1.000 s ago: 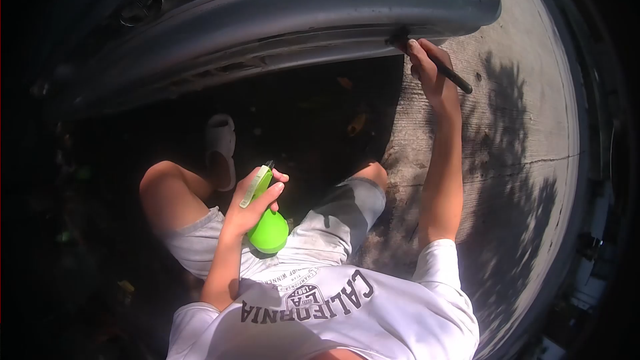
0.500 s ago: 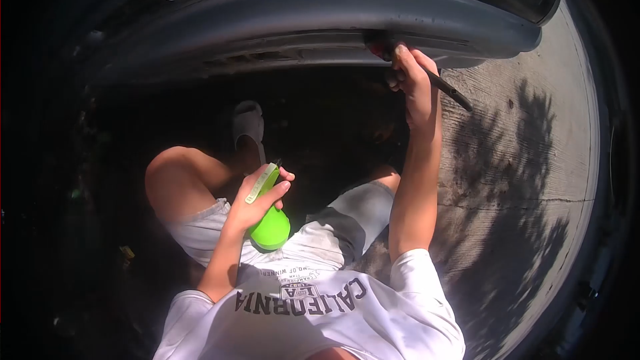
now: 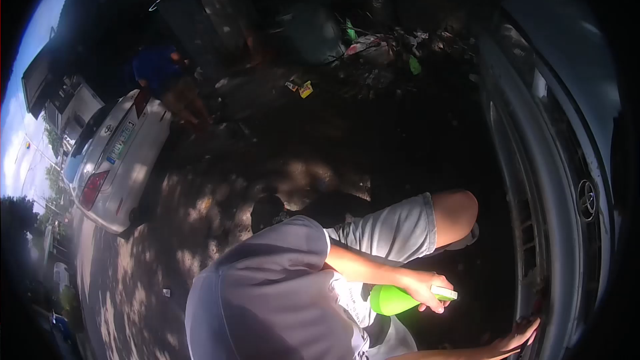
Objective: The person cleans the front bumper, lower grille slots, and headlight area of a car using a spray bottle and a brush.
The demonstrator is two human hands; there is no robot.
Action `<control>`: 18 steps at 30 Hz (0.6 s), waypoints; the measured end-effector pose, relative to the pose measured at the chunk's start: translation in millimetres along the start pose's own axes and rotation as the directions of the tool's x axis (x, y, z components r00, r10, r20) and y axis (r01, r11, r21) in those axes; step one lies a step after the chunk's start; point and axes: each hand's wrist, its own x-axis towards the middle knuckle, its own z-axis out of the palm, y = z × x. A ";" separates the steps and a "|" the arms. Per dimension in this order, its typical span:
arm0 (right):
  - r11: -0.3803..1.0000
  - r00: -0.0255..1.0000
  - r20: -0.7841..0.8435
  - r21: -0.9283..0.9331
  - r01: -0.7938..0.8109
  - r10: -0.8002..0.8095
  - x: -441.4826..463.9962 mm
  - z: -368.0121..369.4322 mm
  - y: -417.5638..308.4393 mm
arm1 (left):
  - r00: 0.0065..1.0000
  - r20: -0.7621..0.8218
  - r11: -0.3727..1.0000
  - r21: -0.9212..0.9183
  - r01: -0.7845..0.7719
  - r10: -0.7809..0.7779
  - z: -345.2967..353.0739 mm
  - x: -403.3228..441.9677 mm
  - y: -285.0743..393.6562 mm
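Note:
My left hand [image 3: 425, 289] is wrapped round a green spray bottle [image 3: 393, 301] with a pale top, held over my lap. At the lower right, my right hand [image 3: 519, 337] reaches to the lower part of the grey car's front bumper [image 3: 557, 240]. Its fingers are closed at the bumper's lower opening. The dark-handled brush seen there half a second ago is now almost wholly hidden; only a small reddish bit shows by the fingertips.
A white car [image 3: 127, 160] stands at the left, with a person in a blue top [image 3: 157, 69] bent beside it. A yellow packet [image 3: 306, 89] lies on the shaded ground. Litter and leaves [image 3: 377, 50] are heaped at the back.
My view has swung far to the left, bringing in the white car and the other person. The spray bottle is still in my left hand. My right hand remains at the bumper.

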 end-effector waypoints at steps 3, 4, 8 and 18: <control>0.996 0.997 -0.062 -0.083 0.039 -0.044 -11.1 17.2 -10.9 | 0.996 -0.059 0.996 -0.061 0.068 -0.071 -9.7 -2.0 -2.4; 0.994 0.995 -0.077 -0.101 0.049 -0.057 -15.0 19.3 -15.1 | 0.989 -0.100 0.992 -0.070 0.102 -0.109 -8.2 -0.2 -8.3; 0.989 0.989 -0.125 -0.138 0.060 -0.078 -25.9 20.8 -27.2 | 0.995 -0.071 0.997 -0.051 0.066 -0.070 -1.8 4.7 -18.7; 0.873 0.755 -0.492 -0.438 0.216 -0.434 6.4 -168.5 -27.0 | 0.966 0.161 0.979 0.077 0.190 -0.200 28.4 29.7 25.2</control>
